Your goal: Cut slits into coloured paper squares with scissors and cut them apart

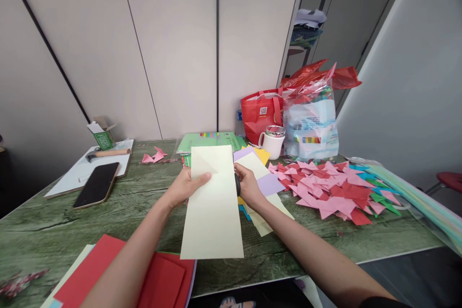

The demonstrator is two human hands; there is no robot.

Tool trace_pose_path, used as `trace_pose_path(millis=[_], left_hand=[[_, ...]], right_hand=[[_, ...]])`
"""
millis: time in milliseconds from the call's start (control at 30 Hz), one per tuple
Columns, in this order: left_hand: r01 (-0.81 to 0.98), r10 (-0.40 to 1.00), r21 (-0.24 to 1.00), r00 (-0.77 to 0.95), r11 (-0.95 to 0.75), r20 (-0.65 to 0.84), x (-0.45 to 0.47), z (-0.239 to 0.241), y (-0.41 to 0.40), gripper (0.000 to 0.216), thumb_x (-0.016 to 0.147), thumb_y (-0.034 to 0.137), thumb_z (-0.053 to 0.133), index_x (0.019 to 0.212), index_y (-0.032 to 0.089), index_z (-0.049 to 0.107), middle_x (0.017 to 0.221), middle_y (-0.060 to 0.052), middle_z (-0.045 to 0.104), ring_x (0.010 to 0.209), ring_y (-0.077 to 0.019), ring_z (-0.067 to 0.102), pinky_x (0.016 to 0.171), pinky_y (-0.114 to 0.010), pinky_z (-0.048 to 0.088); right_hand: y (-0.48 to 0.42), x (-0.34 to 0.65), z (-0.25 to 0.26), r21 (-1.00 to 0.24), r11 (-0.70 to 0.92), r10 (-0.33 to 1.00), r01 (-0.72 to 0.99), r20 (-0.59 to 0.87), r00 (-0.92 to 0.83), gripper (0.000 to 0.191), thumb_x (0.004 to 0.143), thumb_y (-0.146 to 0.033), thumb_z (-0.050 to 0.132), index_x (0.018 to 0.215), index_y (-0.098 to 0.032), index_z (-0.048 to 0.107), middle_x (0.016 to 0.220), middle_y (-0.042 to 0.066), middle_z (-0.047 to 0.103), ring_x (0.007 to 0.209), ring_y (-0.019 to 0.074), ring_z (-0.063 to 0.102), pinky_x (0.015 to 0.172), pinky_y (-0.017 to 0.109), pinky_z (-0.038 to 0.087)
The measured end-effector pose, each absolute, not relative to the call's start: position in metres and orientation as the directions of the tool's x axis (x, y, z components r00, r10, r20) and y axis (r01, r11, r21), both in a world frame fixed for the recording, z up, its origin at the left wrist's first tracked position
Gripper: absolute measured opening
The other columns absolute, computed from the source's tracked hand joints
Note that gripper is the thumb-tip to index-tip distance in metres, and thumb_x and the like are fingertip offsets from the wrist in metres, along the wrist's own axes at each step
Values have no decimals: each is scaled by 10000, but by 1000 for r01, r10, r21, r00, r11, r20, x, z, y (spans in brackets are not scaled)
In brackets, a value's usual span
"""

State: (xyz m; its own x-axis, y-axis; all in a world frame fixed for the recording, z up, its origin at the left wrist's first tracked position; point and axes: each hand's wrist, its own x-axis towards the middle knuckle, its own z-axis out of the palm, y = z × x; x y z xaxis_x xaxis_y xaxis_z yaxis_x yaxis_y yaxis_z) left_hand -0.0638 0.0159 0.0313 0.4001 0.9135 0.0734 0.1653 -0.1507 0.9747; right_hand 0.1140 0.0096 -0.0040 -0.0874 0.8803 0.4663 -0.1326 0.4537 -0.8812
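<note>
My left hand (186,186) pinches the left edge of a long pale yellow paper sheet (212,211), thumb on top, holding it above the green table (54,231). At the sheet's right edge, my right hand (248,186) is closed round a dark handle, likely scissors (237,184), mostly hidden behind the paper. Under my right hand lies a loose stack of coloured paper sheets (269,185) in purple, yellow and cream.
A pile of folded pink, red, blue and green paper pieces (332,190) lies at right. A white mug (272,143), red bag (260,115) and plastic bag (312,125) stand behind. A phone (96,185) and hammer (107,153) lie at left; red sheets (108,274) sit near the front edge.
</note>
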Motion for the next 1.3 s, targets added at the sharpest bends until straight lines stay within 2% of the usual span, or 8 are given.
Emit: trace_pose_path(millis=[200, 467, 867, 1167, 1300], left_hand=[[185, 922, 973, 383, -139, 59, -63, 31, 15, 421, 627, 470, 604, 842, 109, 615, 662, -73, 651, 536, -176, 588, 429, -241, 439], [193, 922, 972, 385, -134, 51, -63, 31, 15, 418, 616, 471, 610, 837, 116, 622, 627, -59, 648, 515, -174, 589, 412, -240, 437], [193, 915, 972, 400, -137, 50, -63, 30, 15, 393, 641, 453, 599, 843, 117, 613, 631, -59, 645, 504, -164, 585, 410, -235, 442], [186, 917, 975, 396, -123, 40, -64, 29, 15, 372, 627, 438, 616, 823, 121, 630, 610, -56, 647, 489, -168, 589, 400, -238, 444], [144, 919, 983, 391, -118, 53, -63, 28, 16, 354, 611, 416, 638, 807, 122, 643, 662, -73, 663, 514, -179, 599, 420, -251, 456]], right_hand=[[12, 114, -7, -891, 439, 893, -117, 447, -52, 155, 618, -216, 562, 764, -165, 560, 545, -39, 553, 543, 122, 503, 480, 216, 398], [8, 112, -1, -874, 465, 874, -141, 478, -84, 182, 612, -204, 575, 790, -169, 557, 631, -21, 577, 596, 129, 521, 558, 240, 425], [9, 114, -4, -896, 425, 903, -125, 430, -16, 109, 599, -192, 563, 699, -154, 548, 503, -64, 464, 438, 58, 350, 423, 179, 320], [11, 115, -6, -912, 391, 920, -125, 391, 20, 118, 600, -223, 582, 646, -163, 491, 441, -81, 421, 402, 54, 357, 387, 172, 303], [12, 117, -3, -912, 397, 917, -104, 391, 74, 160, 609, -259, 607, 654, -168, 483, 452, -79, 432, 391, 54, 375, 377, 171, 314]])
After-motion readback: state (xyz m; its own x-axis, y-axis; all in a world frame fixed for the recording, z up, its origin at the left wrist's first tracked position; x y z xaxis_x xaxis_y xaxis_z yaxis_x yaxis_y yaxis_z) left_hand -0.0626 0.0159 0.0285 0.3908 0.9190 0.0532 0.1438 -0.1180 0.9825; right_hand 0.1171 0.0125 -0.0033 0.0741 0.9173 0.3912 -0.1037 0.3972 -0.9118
